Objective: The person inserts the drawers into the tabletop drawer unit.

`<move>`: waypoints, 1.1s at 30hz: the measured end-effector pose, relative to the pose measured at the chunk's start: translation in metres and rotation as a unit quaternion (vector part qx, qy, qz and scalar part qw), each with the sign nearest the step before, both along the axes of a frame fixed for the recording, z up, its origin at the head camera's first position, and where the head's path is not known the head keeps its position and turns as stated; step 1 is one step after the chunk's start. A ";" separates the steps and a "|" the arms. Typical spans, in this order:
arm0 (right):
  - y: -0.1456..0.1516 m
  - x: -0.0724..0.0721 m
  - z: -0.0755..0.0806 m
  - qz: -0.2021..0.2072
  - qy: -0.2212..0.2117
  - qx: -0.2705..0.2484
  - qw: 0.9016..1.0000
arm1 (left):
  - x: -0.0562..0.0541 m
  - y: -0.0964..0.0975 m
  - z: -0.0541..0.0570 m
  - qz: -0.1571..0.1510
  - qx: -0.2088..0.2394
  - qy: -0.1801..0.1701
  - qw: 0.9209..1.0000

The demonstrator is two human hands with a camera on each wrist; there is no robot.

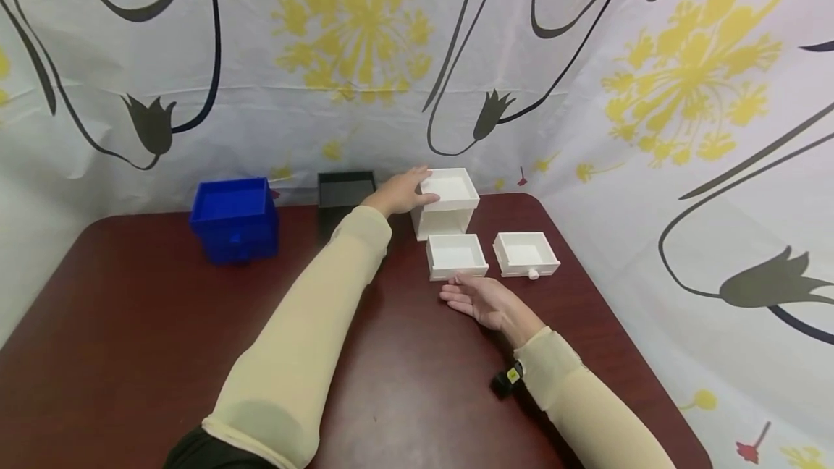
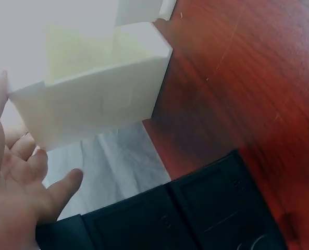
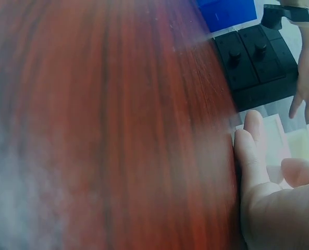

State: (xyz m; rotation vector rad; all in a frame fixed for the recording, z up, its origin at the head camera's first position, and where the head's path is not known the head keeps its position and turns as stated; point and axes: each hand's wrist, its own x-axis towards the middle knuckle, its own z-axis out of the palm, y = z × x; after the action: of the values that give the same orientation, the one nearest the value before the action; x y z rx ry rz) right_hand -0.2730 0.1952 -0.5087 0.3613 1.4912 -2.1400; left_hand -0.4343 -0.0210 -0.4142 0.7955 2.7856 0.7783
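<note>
A white cabinet box [image 1: 446,219] stands at the back of the table, its front facing me and its compartment hollow. My left hand [image 1: 404,192] is at its upper left side, fingers spread behind and thumb near the top front edge. Seen from the left wrist, the left hand [image 2: 19,182] is beside the white box wall [image 2: 91,109]. In front of the cabinet lies a white drawer [image 1: 456,253], pulled out of it. My right hand [image 1: 485,301] is at that drawer's front, palm turned sideways and up, fingers extended; whether it touches the drawer is unclear.
Another white drawer [image 1: 525,252] with a round knob lies to the right. A black cabinet [image 1: 345,190] stands left of the white one, partly behind my left arm. Farther left is a blue cabinet [image 1: 234,226]. A patterned cloth [image 1: 365,136] hangs behind the brown table [image 1: 130,339].
</note>
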 end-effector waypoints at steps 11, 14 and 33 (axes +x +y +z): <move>-0.006 -0.002 0.002 -0.028 -0.012 0.017 0.999 | 0.001 -0.004 0.007 0.008 -0.003 -0.018 1.000; -0.007 -0.004 0.001 -0.041 -0.012 0.017 0.999 | 0.001 -0.003 0.009 0.006 -0.006 -0.018 1.000; -0.014 -0.016 0.008 -0.086 0.032 0.036 0.995 | -0.001 -0.003 0.005 0.005 0.000 -0.001 1.000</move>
State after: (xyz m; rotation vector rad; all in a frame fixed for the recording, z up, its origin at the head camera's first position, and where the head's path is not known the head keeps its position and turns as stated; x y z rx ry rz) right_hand -0.2892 0.1809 -0.5011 0.4663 1.6293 -2.2545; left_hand -0.4352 -0.0244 -0.4093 0.7802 2.7896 0.7793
